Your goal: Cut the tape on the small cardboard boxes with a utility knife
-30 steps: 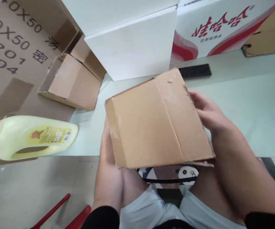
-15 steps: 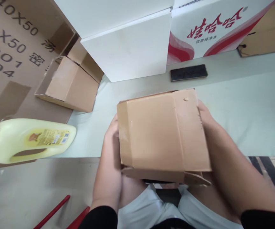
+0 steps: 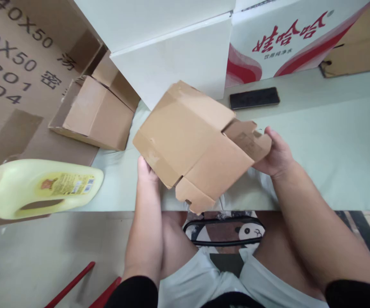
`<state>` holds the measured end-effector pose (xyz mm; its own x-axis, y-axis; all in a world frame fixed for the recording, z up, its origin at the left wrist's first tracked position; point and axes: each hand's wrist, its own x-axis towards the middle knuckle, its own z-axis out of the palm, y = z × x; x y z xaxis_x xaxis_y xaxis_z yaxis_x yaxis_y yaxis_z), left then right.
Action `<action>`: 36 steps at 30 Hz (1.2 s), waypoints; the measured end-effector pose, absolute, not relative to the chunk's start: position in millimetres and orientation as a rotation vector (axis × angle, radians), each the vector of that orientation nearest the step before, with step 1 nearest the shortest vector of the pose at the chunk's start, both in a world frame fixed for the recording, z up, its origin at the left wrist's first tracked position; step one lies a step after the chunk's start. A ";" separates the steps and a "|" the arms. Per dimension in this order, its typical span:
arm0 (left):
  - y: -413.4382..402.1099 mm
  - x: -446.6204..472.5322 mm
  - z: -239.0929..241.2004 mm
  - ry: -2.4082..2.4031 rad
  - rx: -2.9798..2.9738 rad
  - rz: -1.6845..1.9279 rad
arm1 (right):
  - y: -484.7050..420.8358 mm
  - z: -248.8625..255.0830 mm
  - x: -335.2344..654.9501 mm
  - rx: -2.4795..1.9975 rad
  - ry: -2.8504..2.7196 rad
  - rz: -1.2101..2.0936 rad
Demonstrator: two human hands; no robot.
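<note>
A brown cardboard box (image 3: 185,137), tilted and partly unfolded, is held up over the front of the table between both hands. My left hand (image 3: 147,171) grips its lower left edge, thumb on the outer face and the other fingers hidden beneath. On the opposite side, my right hand (image 3: 276,152) pinches a notched side flap (image 3: 252,143) that sticks out from the box. Another notched flap (image 3: 195,196) hangs free from the near edge. The underside of the box is out of sight.
A black phone (image 3: 254,98) lies on the pale green table (image 3: 326,141). White cartons (image 3: 175,64) line the back. At left are a smaller brown box (image 3: 98,111), a large printed carton (image 3: 8,85) and a pale yellow jug (image 3: 44,188). Red bars (image 3: 72,282) show below the table.
The box has turned and tilted, moving up and left, and its flaps now show spread out. My right hand has shifted from the box's side onto a flap.
</note>
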<state>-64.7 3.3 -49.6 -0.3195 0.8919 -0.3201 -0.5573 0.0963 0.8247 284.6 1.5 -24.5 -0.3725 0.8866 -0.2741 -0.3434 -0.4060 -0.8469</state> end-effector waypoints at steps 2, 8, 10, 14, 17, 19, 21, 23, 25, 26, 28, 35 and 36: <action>8.2 -67.3 -46.2 1.127 0.332 1.479 | 0.8 -25.6 282.2 -0.898 -0.887 1.881; 13.8 -60.1 -37.2 1.117 0.286 1.570 | 0.5 -25.7 269.2 -0.897 -0.808 1.892; 15.0 -56.1 -34.1 1.118 0.280 1.646 | 1.1 -26.9 263.3 -0.985 -0.770 1.855; 11.4 -49.6 -24.9 1.064 0.355 1.747 | 3.5 -30.7 253.1 -1.099 -0.655 1.747; 4.8 -45.8 -19.9 0.981 0.532 1.779 | 5.0 -32.9 249.9 -1.139 -0.646 1.674; 1.7 -43.6 -20.8 0.977 0.620 1.736 | 5.5 -34.4 249.7 -1.163 -0.679 1.604; 1.1 -41.8 -26.0 1.027 0.657 1.668 | 5.6 -36.3 250.1 -1.198 -0.724 1.546; 2.9 -40.6 -33.5 1.103 0.643 1.632 | 5.8 -37.9 250.6 -1.215 -0.766 1.507; 5.9 -40.3 -40.2 1.153 0.598 1.632 | 5.7 -38.5 250.3 -1.189 -0.801 1.488; 7.4 -40.2 -42.2 1.155 0.573 1.645 | 5.5 -38.3 249.8 -1.156 -0.810 1.495; 9.9 -39.5 -43.2 1.136 0.521 1.673 | 4.0 -37.0 247.9 -1.074 -0.828 1.571; 9.2 -19.6 -29.4 1.086 0.529 1.738 | -10.7 -30.2 238.9 -1.069 -0.851 1.760; 8.3 -16.2 -26.6 1.069 0.551 1.728 | -12.7 -27.4 240.9 -1.087 -0.827 1.702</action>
